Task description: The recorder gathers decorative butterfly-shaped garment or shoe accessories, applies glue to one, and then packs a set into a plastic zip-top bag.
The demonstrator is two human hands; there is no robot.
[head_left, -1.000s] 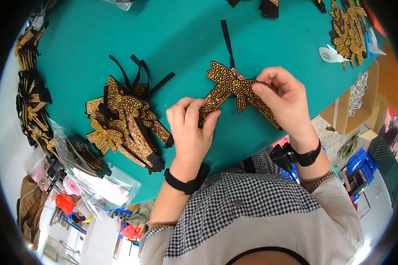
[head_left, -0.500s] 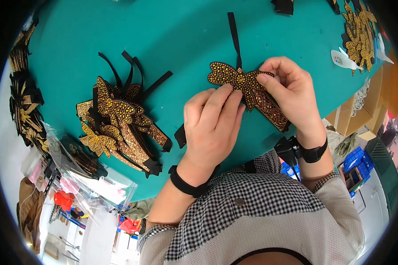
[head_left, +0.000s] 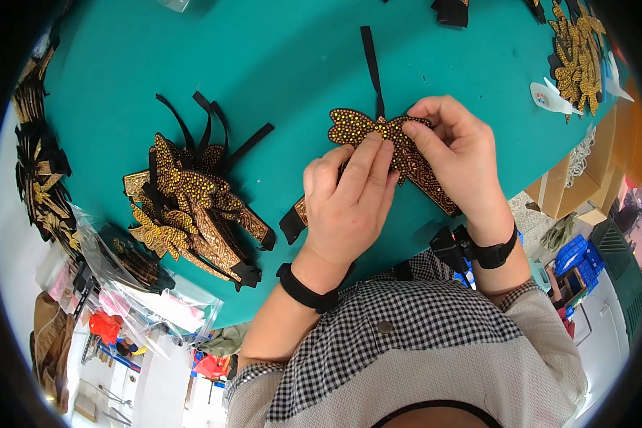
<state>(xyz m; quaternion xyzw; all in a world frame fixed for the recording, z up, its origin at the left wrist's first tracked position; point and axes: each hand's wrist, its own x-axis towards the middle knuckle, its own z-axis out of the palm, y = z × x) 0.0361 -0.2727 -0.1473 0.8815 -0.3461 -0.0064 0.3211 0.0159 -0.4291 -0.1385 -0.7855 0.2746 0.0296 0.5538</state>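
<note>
A butterfly-shaped beaded piece (head_left: 351, 125), black with gold dots, lies on the green table with patterned bands slanting down from it and a black ribbon (head_left: 370, 68) running up from its top. My left hand (head_left: 353, 196) presses its fingertips onto the butterfly's middle, covering part of it and the left band. With thumb and curled fingers, my right hand (head_left: 458, 146) pinches the edge of the right wing. Left of my hands, a heap of similar beaded butterfly pieces (head_left: 192, 185) lies with ribbons sticking out.
More dark and gold pieces (head_left: 41, 171) line the table's left edge, near a clear plastic bag (head_left: 185, 303). At the far right are a white squeeze bottle (head_left: 549, 96) and a pile of gold pieces (head_left: 579, 60). A cardboard box (head_left: 585, 175) stands beyond the right edge.
My left fingertips have moved inward onto the butterfly's middle. The piece has shifted slightly left with my right hand, and more of its left band shows beside my left hand.
</note>
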